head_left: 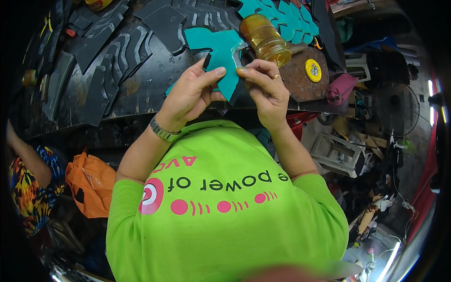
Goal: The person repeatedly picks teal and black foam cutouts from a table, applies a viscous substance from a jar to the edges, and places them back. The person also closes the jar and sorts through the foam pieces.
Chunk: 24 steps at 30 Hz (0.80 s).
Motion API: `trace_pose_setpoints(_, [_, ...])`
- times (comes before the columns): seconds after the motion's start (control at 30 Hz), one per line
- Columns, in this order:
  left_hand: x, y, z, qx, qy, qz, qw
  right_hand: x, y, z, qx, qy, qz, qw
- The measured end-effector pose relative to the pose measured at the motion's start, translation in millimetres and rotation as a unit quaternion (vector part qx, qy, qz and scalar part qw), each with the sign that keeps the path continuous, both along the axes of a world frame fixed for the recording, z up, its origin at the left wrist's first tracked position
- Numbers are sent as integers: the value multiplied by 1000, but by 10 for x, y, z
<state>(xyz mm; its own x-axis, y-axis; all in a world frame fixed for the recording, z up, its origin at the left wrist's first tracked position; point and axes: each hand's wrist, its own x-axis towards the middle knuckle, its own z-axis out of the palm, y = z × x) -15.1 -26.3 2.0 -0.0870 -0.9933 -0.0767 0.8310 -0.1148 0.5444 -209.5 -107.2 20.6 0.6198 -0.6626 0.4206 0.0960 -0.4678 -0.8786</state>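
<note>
Left hand (190, 94): grip pinched on the teal cut-out piece (221, 56), thumb pressed on its lower edge; metal watch (162, 129) at the wrist.
Right hand (268, 87): fingertips closed on the same piece at its right edge; ring on one finger.
Teal piece: held between both hands, just above the dark surface (141, 89), near its front edge.
Amber jar (265, 40): lying tilted just beyond the right hand.
Yellow lid (313, 70): flat on a brown board (296, 80), right of the jar.
More teal pieces (282, 16): overlapping in a row at the far side.
Black cut shapes (117, 47): spread across the left of the surface.
Foreground: bright green shirt (225, 202).
</note>
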Motion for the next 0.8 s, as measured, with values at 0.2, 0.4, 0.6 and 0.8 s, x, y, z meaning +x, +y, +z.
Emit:
trace_pose_setpoints(0.2, [57, -69, 13, -5, -1, 21, 1000, -17, 92, -3, -191, 55, -36, 979])
trace_pose_setpoints(0.4, [49, -76, 57, 4, -104, 87, 991, 19, 141, 166, -233, 14, 15, 972])
trace_pose_setpoints(0.6, [18, 6, 111, -8, -128, 42, 991, 105, -23, 233, -123, 41, -102, 986])
trace_pose_setpoints(0.8, [45, 94, 140, -12, -133, 46, 990, 128, -103, 119, -10, 10, -128, 992])
